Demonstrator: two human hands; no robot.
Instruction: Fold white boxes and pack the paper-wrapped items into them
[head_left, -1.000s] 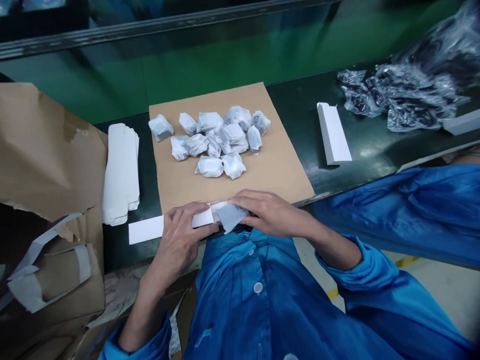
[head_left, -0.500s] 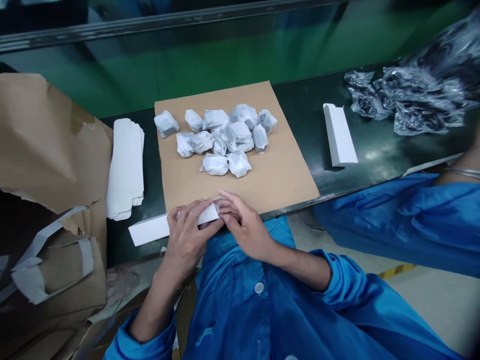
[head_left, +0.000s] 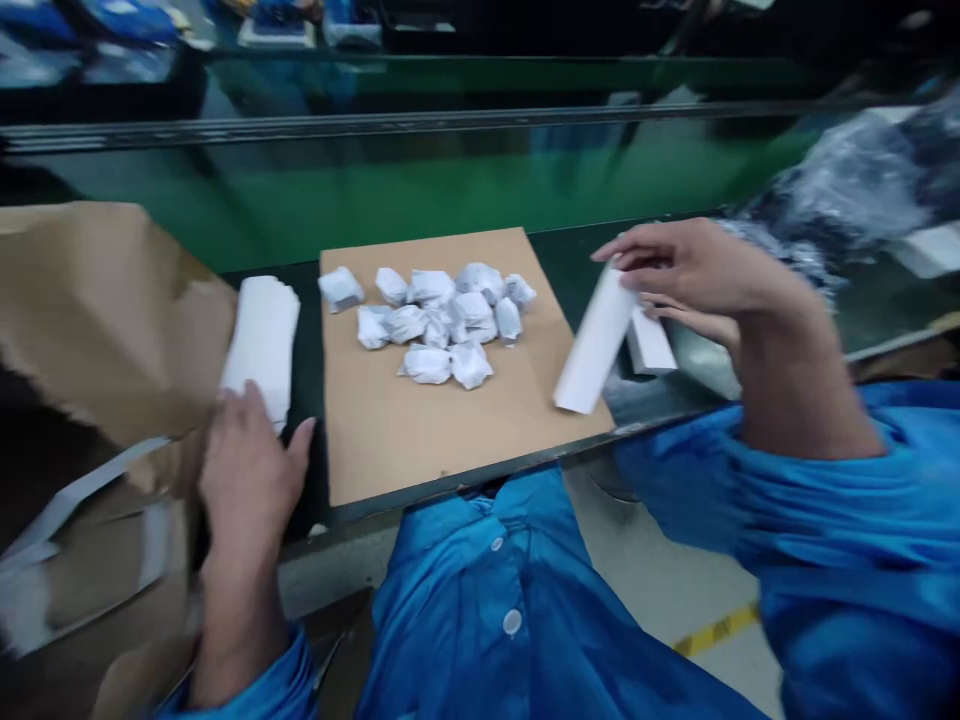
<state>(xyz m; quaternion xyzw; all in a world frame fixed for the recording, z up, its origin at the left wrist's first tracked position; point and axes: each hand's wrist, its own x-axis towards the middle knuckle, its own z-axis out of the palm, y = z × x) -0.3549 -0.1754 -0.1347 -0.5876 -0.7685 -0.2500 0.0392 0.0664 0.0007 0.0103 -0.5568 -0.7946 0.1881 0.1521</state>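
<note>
My left hand (head_left: 251, 465) lies palm down at the near end of a stack of flat white cartons (head_left: 262, 335). Its fingers are stretched out, with the thumb apart. Out to the right, my right hand (head_left: 679, 265) grips the upper end of a long white box (head_left: 596, 340) between thumb and fingers. The box is tilted over the right edge of a cardboard sheet (head_left: 390, 445). Just behind it, a second white box (head_left: 651, 340) lies on the dark bench, partly hidden. Several small white wrapped packets (head_left: 431, 325) sit grouped on the cardboard.
A large torn brown paper bag (head_left: 97, 320) stands at the left of the bench. Clear plastic bags (head_left: 840, 190) are heaped at the far right, near another white box (head_left: 930, 250). A green panel (head_left: 420, 185) runs along the back.
My hands have parted from the near edge of the cardboard. The right has carried the white box to the right; the left has moved left onto the carton stack. The view has shifted.
</note>
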